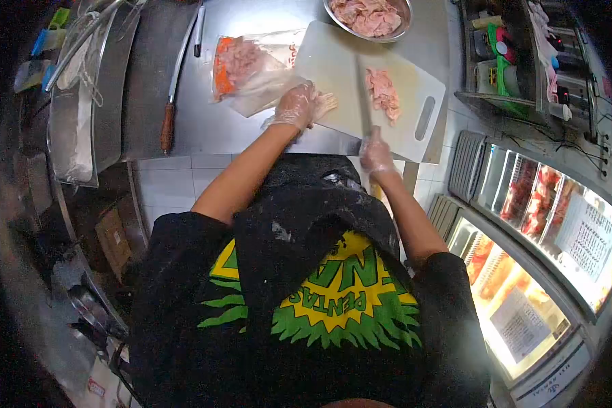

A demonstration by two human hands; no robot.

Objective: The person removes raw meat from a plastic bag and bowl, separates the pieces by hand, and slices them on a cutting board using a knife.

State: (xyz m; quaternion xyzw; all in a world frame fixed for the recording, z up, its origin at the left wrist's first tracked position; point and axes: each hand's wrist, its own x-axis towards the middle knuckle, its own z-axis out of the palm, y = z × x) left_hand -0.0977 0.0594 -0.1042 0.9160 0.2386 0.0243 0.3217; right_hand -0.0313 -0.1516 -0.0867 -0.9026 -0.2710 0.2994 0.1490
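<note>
My left hand [296, 107], in a clear plastic glove, closes on a pale piece of meat [325, 103] at the left edge of the white cutting board [418, 85]. Gloved too, my right hand [377, 153] grips a knife [364, 95] at the board's front edge; its blade is blurred and points away from me across the board. Pink cut meat [383, 94] lies just right of the blade. Beyond the board stands a metal bowl [409, 28] of meat. An orange and clear plastic bag [241, 64] with meat inside lies left of the board.
On the metal table [204, 129], a sharpening rod with a wooden handle [166, 129] and a marker [198, 30] lie at the left. A tray with white powder [81, 136] is at the far left. Lit display fridges [513, 285] and a shelf [503, 102] stand on the right.
</note>
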